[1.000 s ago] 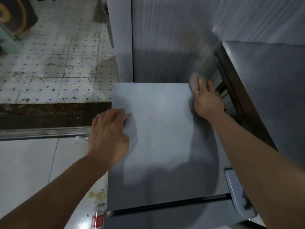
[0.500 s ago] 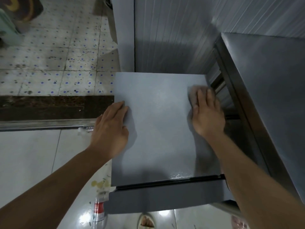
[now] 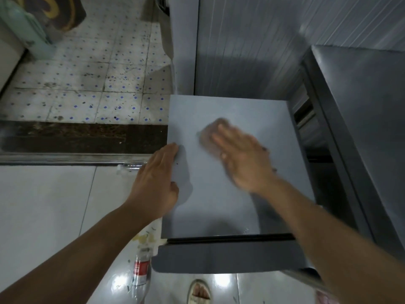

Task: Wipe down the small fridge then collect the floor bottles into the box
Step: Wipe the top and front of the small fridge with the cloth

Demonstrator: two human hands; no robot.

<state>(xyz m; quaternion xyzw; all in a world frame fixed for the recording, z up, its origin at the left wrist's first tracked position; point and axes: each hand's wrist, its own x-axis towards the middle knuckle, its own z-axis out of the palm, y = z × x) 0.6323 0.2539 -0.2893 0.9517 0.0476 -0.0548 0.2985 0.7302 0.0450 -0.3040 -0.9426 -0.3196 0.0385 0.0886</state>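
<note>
The small grey fridge (image 3: pixel 221 207) stands below me, its flat top filling the middle of the view. My right hand (image 3: pixel 243 159) lies flat on a brownish cloth (image 3: pixel 210 133) pressed on the fridge top near its centre; both are blurred by motion. My left hand (image 3: pixel 156 183) rests on the fridge's left edge, fingers on the top. On the floor by the fridge's front left corner lies a clear plastic bottle with a red label (image 3: pixel 141 270). Another clear bottle (image 3: pixel 129 167) lies by the metal door track, partly hidden behind my left hand.
A larger steel appliance (image 3: pixel 359 128) stands tight against the fridge's right side. A ribbed wall panel (image 3: pixel 252 51) rises behind. A dark threshold and metal track (image 3: pixel 65 150) cross the floor on the left, with speckled tiles beyond. My sandalled foot (image 3: pixel 199 291) shows below the fridge door.
My right hand has slid the cloth from the fridge top's right edge leftward to near its centre. My left hand stays on the left edge.
</note>
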